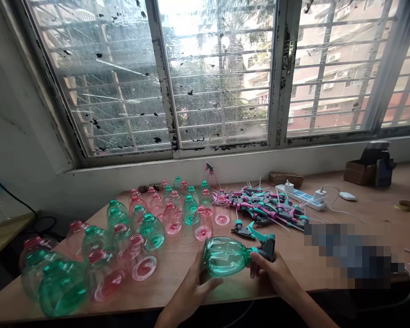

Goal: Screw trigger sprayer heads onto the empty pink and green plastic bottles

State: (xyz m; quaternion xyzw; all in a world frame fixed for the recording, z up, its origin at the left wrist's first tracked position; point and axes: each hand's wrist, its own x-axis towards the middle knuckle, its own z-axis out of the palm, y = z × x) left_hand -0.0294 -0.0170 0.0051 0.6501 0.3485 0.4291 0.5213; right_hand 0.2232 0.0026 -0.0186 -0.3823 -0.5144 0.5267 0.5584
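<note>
A green see-through spray bottle [225, 256] lies sideways in my hands above the wooden table [362, 218], near its front edge. My left hand [191, 287] wraps round the bottle's base end. My right hand [271, 271] grips the teal and black trigger sprayer head [264, 243] at the bottle's neck. One more loose sprayer head [242, 229] lies just behind the bottle.
Several capless green and pink bottles [150, 218] stand and lie across the table's left half. A pile of pink and teal sprayer heads [266, 205] lies at mid-back. A white power strip [304, 195], a cardboard box [369, 171] and a blurred patch sit to the right. Barred windows [222, 73] stand behind.
</note>
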